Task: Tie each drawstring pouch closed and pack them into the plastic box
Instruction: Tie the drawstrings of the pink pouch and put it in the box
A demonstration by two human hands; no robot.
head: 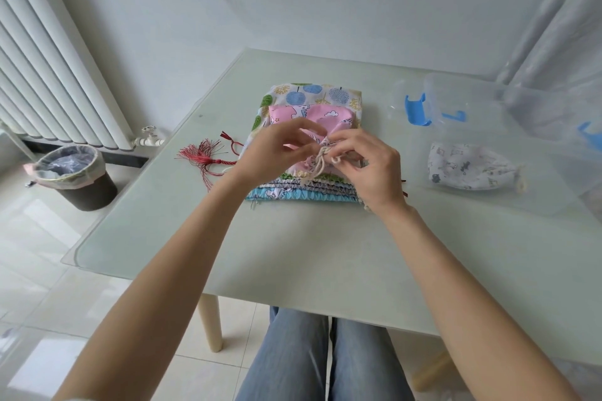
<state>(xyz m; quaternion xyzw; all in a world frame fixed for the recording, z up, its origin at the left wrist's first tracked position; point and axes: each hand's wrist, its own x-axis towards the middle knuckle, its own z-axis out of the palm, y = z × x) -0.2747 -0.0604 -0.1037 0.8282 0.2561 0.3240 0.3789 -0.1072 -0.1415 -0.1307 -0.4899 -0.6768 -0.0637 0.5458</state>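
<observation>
A pink printed drawstring pouch (312,115) lies on top of a stack of several patterned pouches (303,192) in the middle of the table. My left hand (277,153) and my right hand (368,166) both pinch its cream drawstring (321,161) at the gathered mouth, fingers close together over the cords. A white printed pouch (472,168), mouth pulled shut, lies inside the clear plastic box (482,205) at the right. The largest pouch (312,93), with blue and green tree prints, sits under the pink one.
The box's clear lid with blue clips (417,109) rests behind the box. A red tassel cord (205,158) lies left of the stack. A lined bin (73,176) and a radiator (49,68) stand on the floor at the left. The table's front edge (293,296) is over my knees.
</observation>
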